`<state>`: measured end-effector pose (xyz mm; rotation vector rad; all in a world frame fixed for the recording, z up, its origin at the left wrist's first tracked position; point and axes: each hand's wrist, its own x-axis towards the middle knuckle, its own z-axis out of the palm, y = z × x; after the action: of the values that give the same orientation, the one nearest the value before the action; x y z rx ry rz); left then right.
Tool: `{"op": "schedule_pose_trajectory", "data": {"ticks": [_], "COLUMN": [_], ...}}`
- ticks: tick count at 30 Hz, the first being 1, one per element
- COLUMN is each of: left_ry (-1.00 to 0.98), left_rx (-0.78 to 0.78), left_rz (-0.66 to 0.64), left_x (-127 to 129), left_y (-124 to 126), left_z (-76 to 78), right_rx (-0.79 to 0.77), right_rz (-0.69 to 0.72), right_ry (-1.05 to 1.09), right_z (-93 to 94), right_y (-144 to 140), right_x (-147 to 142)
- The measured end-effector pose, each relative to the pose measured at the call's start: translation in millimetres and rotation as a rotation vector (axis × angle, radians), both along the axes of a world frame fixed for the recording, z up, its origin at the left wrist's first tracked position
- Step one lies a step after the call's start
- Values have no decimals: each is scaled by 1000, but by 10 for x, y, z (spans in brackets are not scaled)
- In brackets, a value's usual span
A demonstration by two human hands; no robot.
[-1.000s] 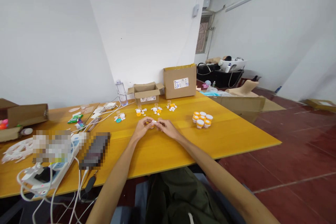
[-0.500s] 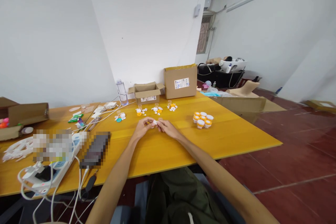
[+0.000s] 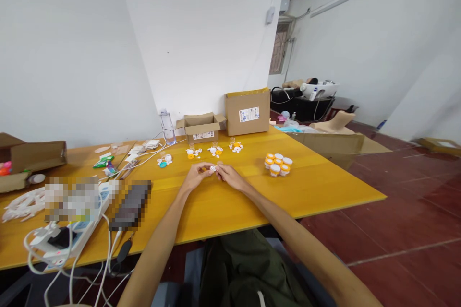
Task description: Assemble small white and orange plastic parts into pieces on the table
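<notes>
A small white plastic part [image 3: 213, 168] with dark spots or holes sits between my two hands over the table. My left hand [image 3: 195, 176] has its thumb and fingers closed on one side of it. From the other side my right hand [image 3: 229, 176] pinches it with the fingertips. Just beyond the hands lie small piles of white and orange plastic parts [image 3: 217, 152], each with a clear little cup [image 3: 215, 144]. One pile further left includes a teal ring [image 3: 163, 164]. To the right stand several small round containers [image 3: 275, 169] with white and orange tops, grouped together.
An open cardboard box [image 3: 200, 135] and a taller closed box [image 3: 248, 120] stand at the back, beside a clear bottle [image 3: 167, 127]. On the left are a power strip [image 3: 88, 225] with cables and a blurred dark phone-like object [image 3: 131, 205]. The table edge [image 3: 345, 208] runs along the right front.
Both hands stay in nearly the same place around the small white part, which seems slightly turned and a little lower. Nothing else on the table has moved.
</notes>
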<state>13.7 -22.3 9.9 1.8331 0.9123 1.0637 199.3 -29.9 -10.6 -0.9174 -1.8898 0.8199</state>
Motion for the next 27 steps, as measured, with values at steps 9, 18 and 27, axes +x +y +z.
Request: {"op": "schedule_pose_trajectory", "data": {"ticks": [9,18,27], "left_ry": [-4,-61,-79], "left_rx": [-16,-45,-59], "left_rz": [-9,-34,-16], "left_x": [-6,-3,11], "left_y": [6,-2,-13], "left_z": [5,13,7], "right_rx": [-17,-37,-74], "right_rz": [10,8,15], "right_ry": [-18,-47,-47], "right_z": [40,48,26], "right_y": [-25,-20,-9], "right_x": [-6,-5,5]}}
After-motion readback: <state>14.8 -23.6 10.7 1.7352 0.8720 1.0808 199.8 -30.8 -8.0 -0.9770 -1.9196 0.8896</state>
